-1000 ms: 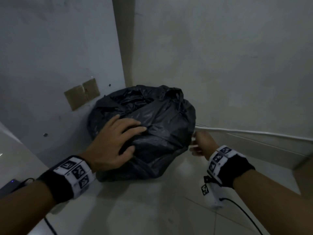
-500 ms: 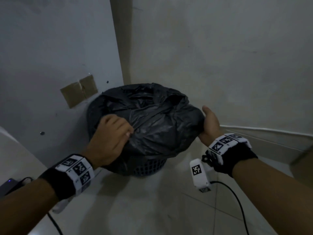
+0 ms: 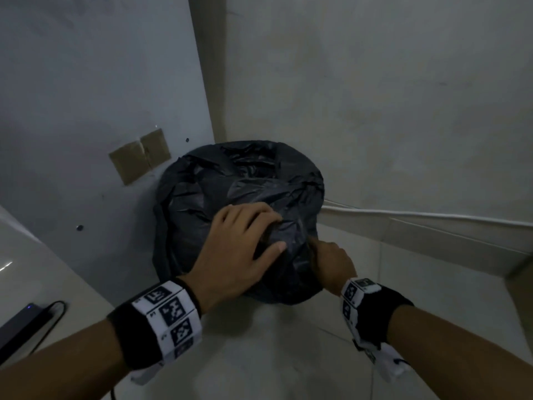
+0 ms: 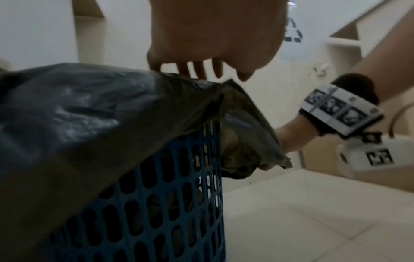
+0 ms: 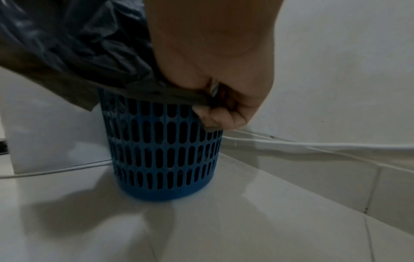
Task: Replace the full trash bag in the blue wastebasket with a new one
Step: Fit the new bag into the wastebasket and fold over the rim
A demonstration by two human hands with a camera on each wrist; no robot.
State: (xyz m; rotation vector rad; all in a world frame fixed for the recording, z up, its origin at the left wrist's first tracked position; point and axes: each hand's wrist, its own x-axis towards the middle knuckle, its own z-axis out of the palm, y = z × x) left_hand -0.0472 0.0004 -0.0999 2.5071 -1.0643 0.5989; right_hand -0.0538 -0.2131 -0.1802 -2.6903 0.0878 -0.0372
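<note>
A black trash bag drapes over the blue slotted wastebasket, which stands on the floor in a wall corner. In the head view the bag hides the basket. My left hand rests flat on the bag's top near the front, fingers spread and touching the plastic. My right hand is at the front right of the rim. It pinches the bag's loose hem between thumb and curled fingers, beside the basket's wall.
Walls close in behind and to the left of the basket. Brown tape patches sit on the left panel. A white cable runs along the skirting at right. A dark device with a cord lies at lower left. Tiled floor lies in front.
My left hand moved from the bag's left side to its top front. My right hand came off the bag's right side, dropped to the front right and took hold of the hem.
</note>
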